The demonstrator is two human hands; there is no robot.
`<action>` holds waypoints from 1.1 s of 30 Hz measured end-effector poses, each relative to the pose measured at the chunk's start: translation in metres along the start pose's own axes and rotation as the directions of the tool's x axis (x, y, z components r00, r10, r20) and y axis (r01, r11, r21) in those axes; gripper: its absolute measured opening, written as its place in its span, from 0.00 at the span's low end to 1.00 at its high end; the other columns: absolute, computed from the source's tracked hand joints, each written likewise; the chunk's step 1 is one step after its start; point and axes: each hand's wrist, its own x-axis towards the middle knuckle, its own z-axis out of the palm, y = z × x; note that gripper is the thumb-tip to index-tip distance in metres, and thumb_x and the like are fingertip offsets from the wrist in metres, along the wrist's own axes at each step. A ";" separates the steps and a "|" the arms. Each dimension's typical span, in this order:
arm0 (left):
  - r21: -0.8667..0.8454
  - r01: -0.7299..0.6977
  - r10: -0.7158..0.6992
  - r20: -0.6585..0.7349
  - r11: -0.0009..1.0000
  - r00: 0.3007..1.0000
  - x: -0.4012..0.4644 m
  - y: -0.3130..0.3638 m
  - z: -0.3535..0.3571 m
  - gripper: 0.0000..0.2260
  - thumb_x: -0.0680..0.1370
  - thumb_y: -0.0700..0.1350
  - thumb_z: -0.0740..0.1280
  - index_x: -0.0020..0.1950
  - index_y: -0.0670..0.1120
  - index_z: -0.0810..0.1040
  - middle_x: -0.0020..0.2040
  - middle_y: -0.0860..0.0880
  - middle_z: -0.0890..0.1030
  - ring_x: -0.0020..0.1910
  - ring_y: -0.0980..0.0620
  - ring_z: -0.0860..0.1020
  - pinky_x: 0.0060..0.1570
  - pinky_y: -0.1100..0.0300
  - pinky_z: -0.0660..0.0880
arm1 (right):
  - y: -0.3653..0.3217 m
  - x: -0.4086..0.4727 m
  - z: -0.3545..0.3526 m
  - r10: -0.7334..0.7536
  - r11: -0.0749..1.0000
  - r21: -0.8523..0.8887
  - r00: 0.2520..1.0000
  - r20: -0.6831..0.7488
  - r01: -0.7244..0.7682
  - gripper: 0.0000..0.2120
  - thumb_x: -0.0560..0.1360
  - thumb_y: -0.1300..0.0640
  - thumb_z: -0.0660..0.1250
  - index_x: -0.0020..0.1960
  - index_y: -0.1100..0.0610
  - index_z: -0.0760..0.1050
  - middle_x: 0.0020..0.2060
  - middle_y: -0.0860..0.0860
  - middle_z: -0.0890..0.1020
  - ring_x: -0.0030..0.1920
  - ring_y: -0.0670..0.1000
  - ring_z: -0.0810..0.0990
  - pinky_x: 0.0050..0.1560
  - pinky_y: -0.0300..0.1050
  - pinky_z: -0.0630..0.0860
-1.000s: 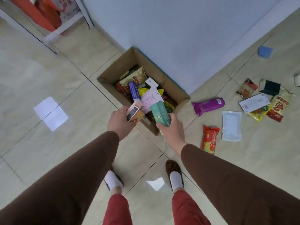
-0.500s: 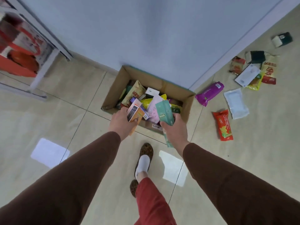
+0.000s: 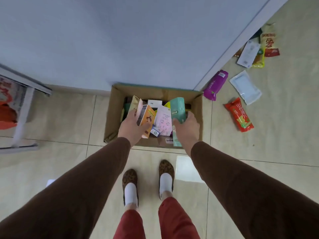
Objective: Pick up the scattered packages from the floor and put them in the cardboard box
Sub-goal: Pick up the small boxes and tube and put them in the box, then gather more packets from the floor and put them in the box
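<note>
Soft daylight, blurred wide-angle edges

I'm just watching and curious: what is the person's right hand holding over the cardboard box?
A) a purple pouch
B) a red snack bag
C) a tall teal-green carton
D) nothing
C: the right hand grips a tall teal-green carton above the cardboard box, while the purple pouch and the red snack bag lie on the floor to the box's right.
</note>
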 end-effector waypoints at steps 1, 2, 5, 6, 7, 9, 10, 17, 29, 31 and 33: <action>-0.005 -0.022 0.022 0.053 1.000 0.998 0.002 0.000 -0.001 0.35 0.73 0.59 0.73 0.75 0.51 0.62 0.63 0.57 0.75 0.58 0.53 0.75 0.61 0.56 0.73 | -0.001 -0.001 0.000 -0.002 0.999 -0.050 1.000 -0.011 0.002 0.29 0.78 0.49 0.69 0.74 0.58 0.66 0.66 0.58 0.76 0.66 0.63 0.74 0.68 0.57 0.71; 0.014 -0.038 0.037 0.093 0.999 0.995 0.002 -0.001 -0.002 0.38 0.71 0.60 0.73 0.76 0.52 0.61 0.65 0.58 0.74 0.60 0.55 0.74 0.63 0.56 0.72 | -0.002 -0.003 -0.001 -0.003 0.997 -0.081 1.000 -0.016 0.002 0.30 0.79 0.50 0.67 0.76 0.59 0.64 0.69 0.58 0.74 0.68 0.62 0.71 0.69 0.56 0.68; 0.131 -0.129 0.112 0.134 0.983 0.985 0.004 -0.009 -0.002 0.34 0.69 0.62 0.73 0.71 0.54 0.68 0.64 0.53 0.78 0.61 0.50 0.77 0.62 0.49 0.75 | 0.000 -0.014 -0.001 -0.021 0.994 -0.111 1.000 -0.005 0.020 0.26 0.80 0.53 0.66 0.75 0.57 0.67 0.70 0.57 0.73 0.69 0.60 0.69 0.69 0.53 0.66; 0.171 -0.170 0.147 0.141 0.970 0.979 0.002 -0.008 -0.003 0.29 0.70 0.59 0.73 0.69 0.53 0.71 0.61 0.51 0.78 0.59 0.48 0.77 0.61 0.49 0.76 | 0.001 -0.019 0.000 -0.029 0.992 -0.122 1.000 0.002 0.029 0.25 0.79 0.54 0.66 0.74 0.56 0.68 0.69 0.56 0.74 0.68 0.59 0.70 0.68 0.52 0.67; 0.208 -0.206 0.176 0.152 0.956 0.972 -0.001 -0.007 -0.004 0.26 0.72 0.55 0.73 0.68 0.52 0.72 0.61 0.49 0.78 0.59 0.47 0.76 0.61 0.49 0.75 | 0.002 -0.026 0.001 -0.040 0.990 -0.133 0.999 0.007 0.040 0.24 0.79 0.54 0.66 0.74 0.55 0.69 0.68 0.56 0.75 0.67 0.59 0.70 0.67 0.52 0.68; 0.283 -0.298 0.252 0.188 0.912 0.949 -0.003 -0.004 -0.007 0.26 0.75 0.51 0.73 0.71 0.50 0.71 0.64 0.47 0.76 0.62 0.45 0.74 0.63 0.47 0.73 | 0.004 -0.038 0.001 -0.058 0.987 -0.151 0.998 0.005 0.058 0.23 0.78 0.56 0.67 0.72 0.54 0.71 0.66 0.56 0.75 0.65 0.59 0.72 0.65 0.53 0.70; 0.321 -0.346 0.291 0.207 0.882 0.934 -0.005 -0.001 -0.010 0.26 0.75 0.51 0.73 0.71 0.49 0.71 0.65 0.46 0.76 0.63 0.44 0.73 0.64 0.47 0.72 | 0.005 -0.044 0.000 -0.066 0.987 -0.150 0.998 -0.001 0.065 0.22 0.78 0.56 0.67 0.71 0.54 0.71 0.65 0.55 0.76 0.64 0.59 0.72 0.63 0.53 0.70; 0.403 -0.525 0.452 0.268 0.750 0.851 -0.022 0.040 -0.021 0.21 0.75 0.49 0.72 0.67 0.49 0.74 0.62 0.47 0.77 0.62 0.44 0.75 0.59 0.46 0.74 | 0.019 -0.081 -0.033 -0.101 0.991 -0.098 0.994 -0.045 0.096 0.20 0.78 0.59 0.66 0.70 0.53 0.74 0.65 0.53 0.76 0.63 0.57 0.72 0.65 0.55 0.73; 0.404 -0.690 0.511 0.470 0.601 0.720 -0.083 0.140 0.055 0.15 0.78 0.48 0.69 0.65 0.49 0.77 0.62 0.49 0.79 0.63 0.46 0.74 0.59 0.48 0.73 | 0.098 -0.108 -0.149 -0.091 0.995 -0.058 0.979 -0.180 0.082 0.16 0.79 0.56 0.67 0.67 0.52 0.76 0.61 0.49 0.78 0.63 0.53 0.72 0.62 0.48 0.73; 0.404 -0.707 0.509 0.497 0.581 0.703 -0.093 0.158 0.082 0.16 0.78 0.49 0.69 0.65 0.49 0.77 0.62 0.50 0.79 0.63 0.47 0.74 0.59 0.50 0.74 | 0.123 -0.105 -0.170 -0.072 0.997 -0.035 0.977 -0.200 0.066 0.16 0.79 0.57 0.68 0.67 0.52 0.76 0.61 0.49 0.78 0.63 0.53 0.72 0.59 0.46 0.73; 0.408 -0.713 0.511 0.503 0.571 0.697 -0.104 0.178 0.114 0.16 0.77 0.48 0.70 0.64 0.50 0.77 0.61 0.51 0.80 0.62 0.48 0.75 0.58 0.53 0.74 | 0.153 -0.099 -0.192 -0.050 0.999 -0.015 0.977 -0.208 0.048 0.17 0.79 0.57 0.68 0.67 0.51 0.76 0.61 0.49 0.77 0.62 0.53 0.72 0.58 0.46 0.73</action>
